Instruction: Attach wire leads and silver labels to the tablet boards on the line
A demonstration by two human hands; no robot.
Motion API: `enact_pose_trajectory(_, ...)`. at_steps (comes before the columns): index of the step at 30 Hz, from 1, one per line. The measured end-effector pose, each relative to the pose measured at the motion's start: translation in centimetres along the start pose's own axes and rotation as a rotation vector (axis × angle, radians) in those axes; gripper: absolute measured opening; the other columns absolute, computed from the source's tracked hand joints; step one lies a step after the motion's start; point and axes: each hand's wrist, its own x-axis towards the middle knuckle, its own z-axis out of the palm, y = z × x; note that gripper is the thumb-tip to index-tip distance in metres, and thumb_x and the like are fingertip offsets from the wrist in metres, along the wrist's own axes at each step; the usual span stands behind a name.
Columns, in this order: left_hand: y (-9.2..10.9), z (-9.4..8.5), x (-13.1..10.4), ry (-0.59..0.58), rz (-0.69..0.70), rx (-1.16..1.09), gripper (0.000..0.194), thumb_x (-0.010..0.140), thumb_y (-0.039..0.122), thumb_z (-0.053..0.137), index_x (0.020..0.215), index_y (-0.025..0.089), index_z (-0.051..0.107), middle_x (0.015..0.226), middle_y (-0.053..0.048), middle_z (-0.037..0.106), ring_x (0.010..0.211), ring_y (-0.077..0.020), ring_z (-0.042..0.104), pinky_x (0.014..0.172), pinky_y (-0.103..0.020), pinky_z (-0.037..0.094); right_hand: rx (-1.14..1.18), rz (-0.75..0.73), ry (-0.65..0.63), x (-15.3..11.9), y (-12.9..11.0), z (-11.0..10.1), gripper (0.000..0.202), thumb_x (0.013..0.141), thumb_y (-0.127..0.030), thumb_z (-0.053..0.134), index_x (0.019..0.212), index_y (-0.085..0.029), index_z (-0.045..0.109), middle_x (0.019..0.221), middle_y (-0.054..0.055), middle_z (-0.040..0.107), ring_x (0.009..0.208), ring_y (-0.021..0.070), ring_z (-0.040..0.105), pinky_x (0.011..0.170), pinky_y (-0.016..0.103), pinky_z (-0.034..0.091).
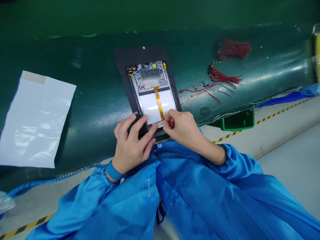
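An opened tablet (152, 80) lies on a black mat (125, 58), its circuit board (150, 75) at the far end and a white battery (148, 106) nearer me. An orange ribbon cable (159, 105) runs down over the battery. My left hand (132, 140) rests with fingers spread at the tablet's near left corner, a fingertip on a greyish strip (157, 124) along the near edge. At the strip's right end, my right hand (181, 128) is closed in a pinch; what lies between its fingertips is too small to make out.
White sheets (37, 120) lie on the green table (100, 90) at the left. Bundles of red wires (225, 75) are to the right of the tablet. A green bin (237, 120) stands below the table edge. A blue coiled cord (62, 176) runs from my left wrist.
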Motion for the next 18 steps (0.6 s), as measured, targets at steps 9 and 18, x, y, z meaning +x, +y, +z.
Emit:
enact_pose_trajectory(9,0.33,0.31,0.29,-0.029,-0.009,-0.006,0.061,0.093,0.030,0.074,0.152,0.025,0.058,0.160,-0.018,0.048,0.152,-0.0438,0.035,0.121,-0.063,0.034,-0.009,-0.022,-0.026,0.01,0.18,-0.12,0.010,0.089,-0.018,0.060,0.080,-0.020,0.056,0.065,-0.002,0.060,0.057,0.0118,0.051,0.063,0.026,0.031)
enact_pose_trajectory(18,0.92,0.05,0.75,-0.038,-0.020,-0.004,0.058,0.094,0.033,0.073,0.149,0.023,0.060,0.156,-0.019,0.048,0.155,-0.0437,0.030,0.125,-0.064,0.029,-0.148,0.010,0.001,-0.13,0.22,0.02,0.008,0.095,-0.026,0.060,0.096,-0.019,0.060,0.068,0.001,0.067,0.061,0.0178,0.060,0.062,0.029,0.031)
